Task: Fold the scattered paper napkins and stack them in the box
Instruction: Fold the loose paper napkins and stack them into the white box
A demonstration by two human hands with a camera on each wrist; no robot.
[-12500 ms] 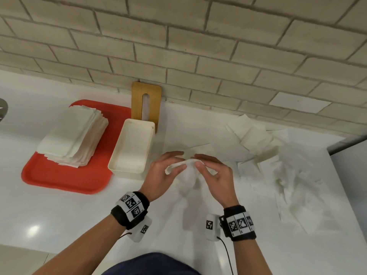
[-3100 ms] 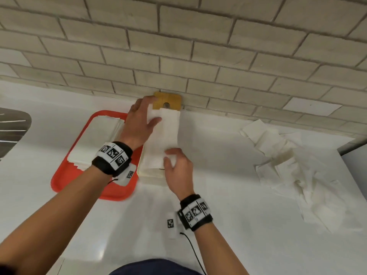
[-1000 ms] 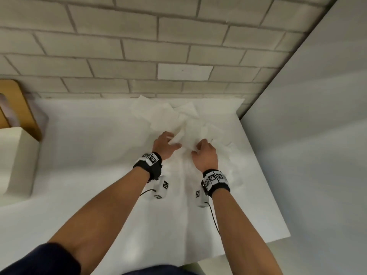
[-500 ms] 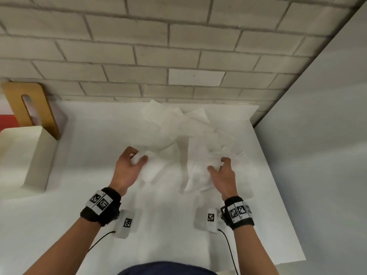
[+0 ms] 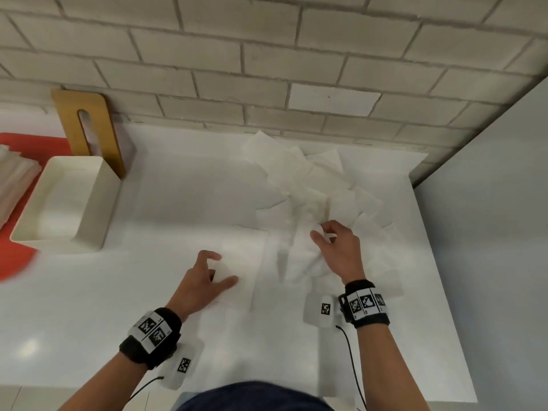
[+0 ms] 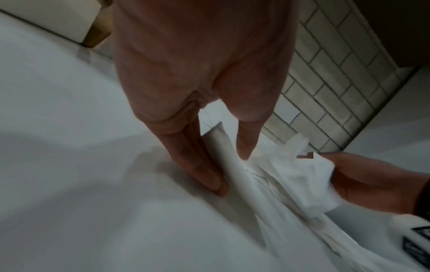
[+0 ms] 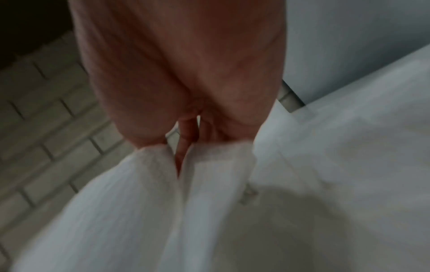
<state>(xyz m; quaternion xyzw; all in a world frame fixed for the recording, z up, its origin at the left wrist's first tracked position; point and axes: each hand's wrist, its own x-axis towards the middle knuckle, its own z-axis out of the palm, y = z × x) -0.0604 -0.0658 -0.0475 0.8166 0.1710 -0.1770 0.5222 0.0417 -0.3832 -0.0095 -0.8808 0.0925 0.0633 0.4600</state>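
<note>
Fingers straight and lightly spread, the left hand (image 5: pixel 204 284) makes no real grip: in the left wrist view its fingertips (image 6: pixel 214 184) press down beside the edge of a napkin (image 5: pixel 243 262) lying on the white worktop (image 5: pixel 89 307). Far to the left the box (image 5: pixel 62 203) stands open by a red tray (image 5: pixel 17 256), well apart from both hands. Moving right, the right hand (image 5: pixel 338 253) pinches a crumpled napkin (image 6: pixel 307 180) at the near edge of the scattered pile (image 5: pixel 311 191). The sheets overlap and look thin, so a pull could likely drag neighbours along or tear the held one. With only fingertip pressure on the left, the flat napkin may slide and crease crookedly, giving a fold too uneven to stack neatly in the box.
</note>
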